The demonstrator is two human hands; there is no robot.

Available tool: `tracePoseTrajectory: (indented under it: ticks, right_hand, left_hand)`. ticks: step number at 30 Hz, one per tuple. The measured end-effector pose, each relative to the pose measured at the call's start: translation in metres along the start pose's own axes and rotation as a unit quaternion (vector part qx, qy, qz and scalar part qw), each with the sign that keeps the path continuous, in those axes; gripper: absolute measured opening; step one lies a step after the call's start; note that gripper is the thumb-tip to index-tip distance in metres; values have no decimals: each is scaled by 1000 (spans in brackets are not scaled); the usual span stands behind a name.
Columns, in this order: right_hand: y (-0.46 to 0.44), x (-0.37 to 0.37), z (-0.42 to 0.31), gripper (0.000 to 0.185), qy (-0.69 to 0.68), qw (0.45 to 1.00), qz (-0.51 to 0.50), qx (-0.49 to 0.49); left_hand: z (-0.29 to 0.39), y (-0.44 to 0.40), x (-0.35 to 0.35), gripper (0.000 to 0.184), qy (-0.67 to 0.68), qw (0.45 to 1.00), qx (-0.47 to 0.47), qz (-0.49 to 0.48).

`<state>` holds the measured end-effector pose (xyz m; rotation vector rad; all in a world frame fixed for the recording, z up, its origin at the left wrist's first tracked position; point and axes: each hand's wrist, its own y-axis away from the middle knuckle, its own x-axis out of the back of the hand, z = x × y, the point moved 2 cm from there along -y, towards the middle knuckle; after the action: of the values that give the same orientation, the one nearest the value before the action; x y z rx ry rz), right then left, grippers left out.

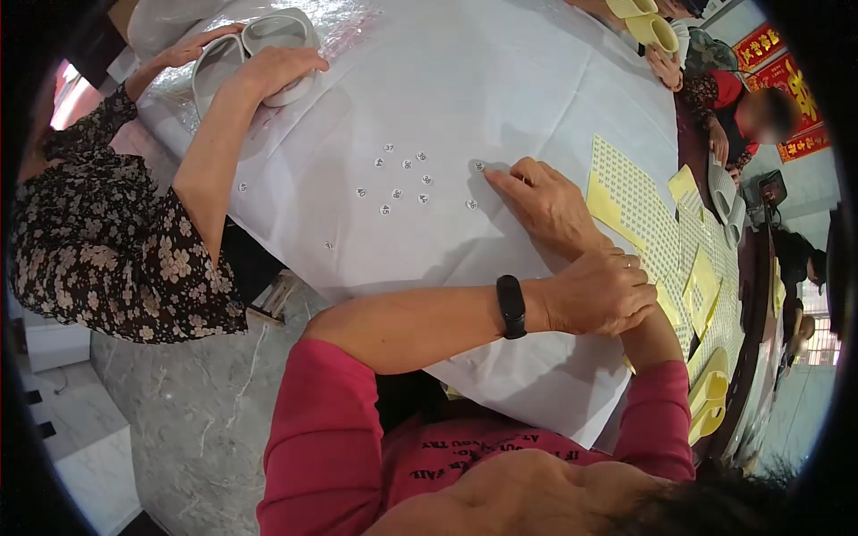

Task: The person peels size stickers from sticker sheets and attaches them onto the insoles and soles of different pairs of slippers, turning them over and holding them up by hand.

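Observation:
My right hand (545,201) rests on the white-covered table (536,80). Its index finger is stretched out, with the tip beside a small round number sticker (480,167); the other fingers are bent. Crossing over my right forearm is my left hand (597,292), its fingers curled and a ring on one of them. What those fingers hold, if anything, is hidden. Several more number stickers (397,194) lie scattered left of my right hand. A yellow-backed sheet of stickers (626,192) lies to the right, close to both hands.
At the upper left, another person's hands hold a pair of white slippers (268,58) over clear plastic. More sticker sheets (706,259) and yellow slippers (710,402) lie along the right edge. Across the table, a co-worker's hand (663,67) is by yellow slippers (652,31).

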<state>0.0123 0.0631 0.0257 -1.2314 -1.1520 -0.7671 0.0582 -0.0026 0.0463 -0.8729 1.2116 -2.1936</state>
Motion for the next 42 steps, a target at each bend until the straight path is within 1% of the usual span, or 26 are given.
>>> tracePoseTrajectory:
  ticks: [4, 9, 12, 14, 18, 20, 21, 22, 25, 26, 28, 29, 31, 32, 34, 35, 36, 37, 38, 40, 42]
  right_hand:
    - [-1, -1, 1, 36, -7, 1000, 5, -5]
    - [2, 3, -5, 33, -11, 1000, 0, -10]
    - [9, 12, -9, 32, -7, 1000, -13, -8]
    - [17, 19, -13, 34, -18, 999, -40, -27]
    - [39, 28, -15, 35, -33, 999, -15, -6]
    - [51, 44, -24, 36, -92, 995, -36, -26]
    - [57, 42, -20, 36, -91, 995, -35, -27]
    - [83, 48, -11, 36, -97, 993, -36, -51]
    - [109, 34, -47, 38, -116, 985, -39, -120]
    - [169, 56, -17, 39, -123, 981, -40, -143]
    - [159, 44, -26, 40, -139, 971, -42, -187]
    - [160, 49, -31, 40, -142, 971, -40, -187]
    - [157, 67, -42, 35, -65, 967, -164, -181]
    - [154, 75, -51, 35, -67, 968, -162, -180]
    - [148, 90, -66, 32, -102, 967, -72, -223]
    - [148, 94, -70, 32, -104, 967, -66, -222]
    - [149, 100, -73, 29, -109, 967, -12, -229]
    - [152, 106, -76, 26, -113, 964, 43, -235]
    - [157, 112, -79, 26, -114, 964, 52, -232]
    - [165, 133, -85, 26, -137, 951, 132, -243]
    - [165, 158, -94, 28, -127, 954, 164, -215]
  left_hand:
    - [1, -1, 3, 13, 0, 1000, 17, -16]
    - [-1, 0, 0, 14, -7, 1000, 8, -16]
    - [-1, -1, 1, 15, -8, 1000, 8, -19]
    - [-2, 0, -1, 13, -2, 1000, 4, -18]
    - [-2, -1, -3, 11, 0, 1000, -9, -12]
    - [-4, 0, -6, 11, -4, 1000, -15, -7]
    - [-4, 0, -6, 11, -8, 1000, -20, -1]
    - [-5, -1, -7, 11, -8, 1000, -20, -2]
    - [-6, -3, -3, 11, 9, 1000, -6, -12]
    - [-7, -4, -2, 12, 7, 1000, 6, -23]
    - [-9, -4, 1, 12, 3, 999, 20, -37]
    - [-10, -5, 3, 11, 9, 999, 26, -28]
    - [-12, -6, 5, 10, 13, 999, 34, -23]
    - [-14, -7, 6, 10, 14, 999, 44, -22]
    - [-18, -8, 10, 10, 13, 998, 51, -26]
    - [-20, -9, 11, 10, 20, 997, 70, -29]
    - [-23, -10, 12, 10, 27, 995, 90, -32]
    - [-26, -9, 12, 10, 22, 995, 86, -37]
    - [-28, -10, 11, 11, 1, 995, 90, -32]
    - [-33, -12, 10, 12, -21, 995, 88, -32]
    - [-38, -12, 13, 13, -66, 988, 134, -34]
